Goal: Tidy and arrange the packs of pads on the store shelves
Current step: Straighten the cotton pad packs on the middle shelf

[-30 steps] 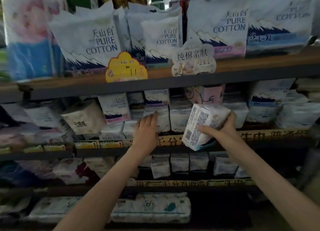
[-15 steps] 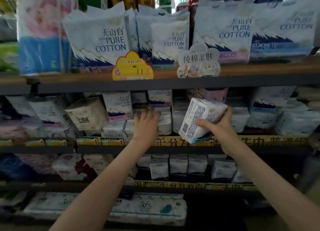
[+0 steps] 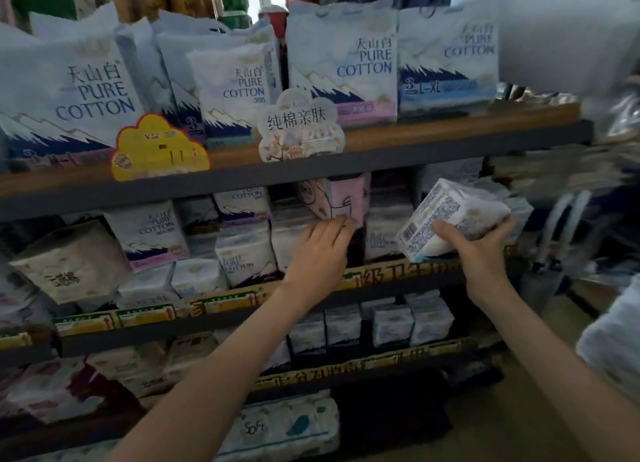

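Note:
My right hand (image 3: 481,243) grips a white pack of pads (image 3: 450,219) with a barcode face, tilted, in front of the right part of the middle shelf (image 3: 398,274). My left hand (image 3: 320,250) reaches into that shelf with fingers extended, its fingertips touching the lower edge of a pink pack (image 3: 341,198) that stands above a dark gap. White "PURE COTTON" packs (image 3: 242,250) fill the row to the left of that hand. Large "PURE COTTON" bags (image 3: 346,60) stand on the top shelf.
A yellow price tag (image 3: 159,150) and a flower-shaped sign (image 3: 301,127) hang on the top shelf's edge. Small white packs (image 3: 391,323) line the shelf below. A long "Soft" pack (image 3: 277,427) lies at the bottom. A white sleeve (image 3: 613,340) shows at the right edge.
The view has shifted right along the shelves. My left hand moved right, from the white packs to the pink pack. My right hand carried its pack further right and tilted it more.

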A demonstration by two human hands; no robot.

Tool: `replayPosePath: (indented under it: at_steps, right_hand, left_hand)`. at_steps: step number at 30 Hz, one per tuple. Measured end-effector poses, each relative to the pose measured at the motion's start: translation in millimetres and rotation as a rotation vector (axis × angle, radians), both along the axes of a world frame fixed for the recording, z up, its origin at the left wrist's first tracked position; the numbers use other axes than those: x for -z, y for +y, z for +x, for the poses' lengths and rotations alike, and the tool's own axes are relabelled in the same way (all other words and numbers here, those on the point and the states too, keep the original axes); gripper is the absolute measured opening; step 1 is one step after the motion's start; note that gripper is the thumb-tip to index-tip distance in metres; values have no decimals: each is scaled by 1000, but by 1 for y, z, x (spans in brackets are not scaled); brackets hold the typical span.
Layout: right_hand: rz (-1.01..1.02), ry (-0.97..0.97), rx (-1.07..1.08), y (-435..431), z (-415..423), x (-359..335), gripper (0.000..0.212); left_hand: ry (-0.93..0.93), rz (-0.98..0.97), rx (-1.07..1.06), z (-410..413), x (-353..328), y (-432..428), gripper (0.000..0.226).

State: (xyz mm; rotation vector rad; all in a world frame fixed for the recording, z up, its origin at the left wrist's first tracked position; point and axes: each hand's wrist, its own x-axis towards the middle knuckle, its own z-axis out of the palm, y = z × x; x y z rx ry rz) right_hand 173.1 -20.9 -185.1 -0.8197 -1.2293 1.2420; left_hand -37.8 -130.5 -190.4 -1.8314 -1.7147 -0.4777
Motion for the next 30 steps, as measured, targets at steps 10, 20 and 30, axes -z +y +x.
replayPosePath:
  at_steps: [10, 20, 30]
  right_hand:
    - [16, -52, 107, 21, 37, 4, 101]
    - [6, -95, 215, 27, 66, 18, 105]
    - [-45, -322, 85, -10, 81, 60, 97]
  left_hand:
    - [221, -301, -189, 48, 9, 65, 75]
    - [224, -347, -267, 55, 12, 86, 53]
    - [57, -187, 89, 64, 82, 40, 60]
